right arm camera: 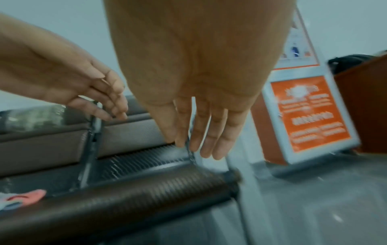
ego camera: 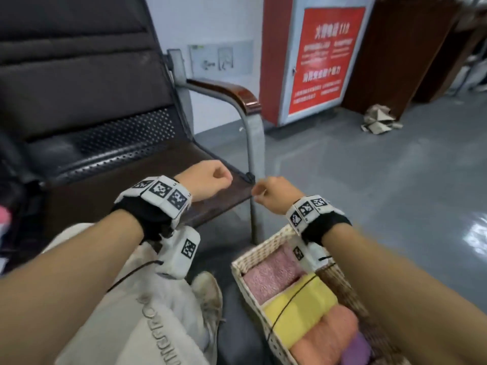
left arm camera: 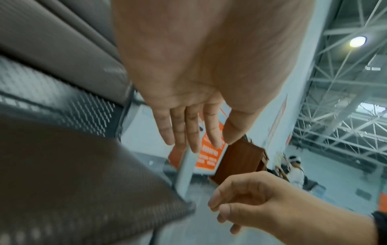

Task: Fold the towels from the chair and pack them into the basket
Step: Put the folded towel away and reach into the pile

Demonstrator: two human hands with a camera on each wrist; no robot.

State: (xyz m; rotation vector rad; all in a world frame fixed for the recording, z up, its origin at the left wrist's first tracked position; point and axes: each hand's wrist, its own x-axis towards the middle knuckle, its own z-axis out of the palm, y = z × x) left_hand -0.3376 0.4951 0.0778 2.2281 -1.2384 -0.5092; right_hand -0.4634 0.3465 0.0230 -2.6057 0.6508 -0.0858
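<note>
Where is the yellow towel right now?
In the head view, the yellow towel lies folded in the basket at lower right, between the pink towel and the orange towel.

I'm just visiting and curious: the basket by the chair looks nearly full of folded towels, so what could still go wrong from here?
The purple towel lies on the orange one rather than in the row; lifting the basket might tip it off.

A cable from the wrist device drapes across the yellow towel and could drag it as the right hand moves.

Both hands are empty, the left hand over the bare chair seat. Something pink at the view's left edge may be an overlooked towel; I can't tell.
</note>
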